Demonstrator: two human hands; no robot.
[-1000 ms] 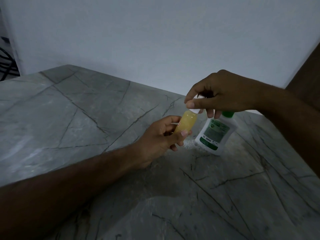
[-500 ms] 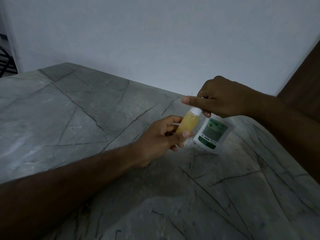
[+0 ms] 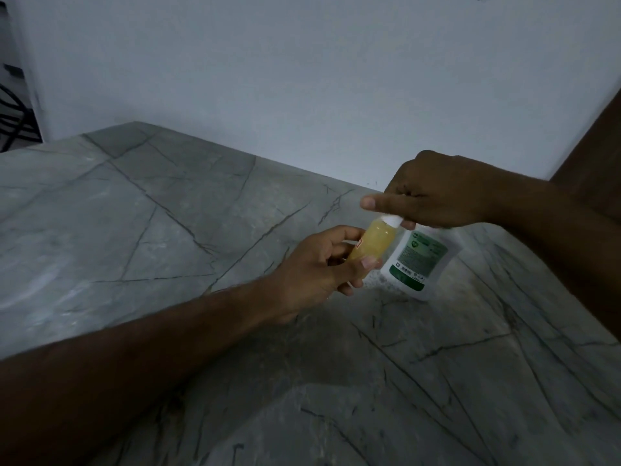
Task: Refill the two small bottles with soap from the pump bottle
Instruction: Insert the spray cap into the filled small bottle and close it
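My left hand (image 3: 316,264) grips a small clear bottle (image 3: 473,243) of yellow soap and holds it tilted, its white neck up under the pump. My right hand (image 3: 433,190) lies closed over the top of the white pump bottle (image 3: 420,260) with the green label, forefinger stretched out to the left; the pump head is hidden beneath it. The pump bottle stands on the grey marble table (image 3: 168,230) just right of the small bottle. A second small bottle is not in sight.
A white wall (image 3: 302,79) runs along the table's far edge. A brown wooden surface (image 3: 598,146) rises at the right. A dark metal frame (image 3: 13,112) shows at the far left past the table's corner.
My right hand has sunk lower onto the pump bottle's top, hiding the green collar that showed a second ago. The small bottle stays in my left hand under the spout.
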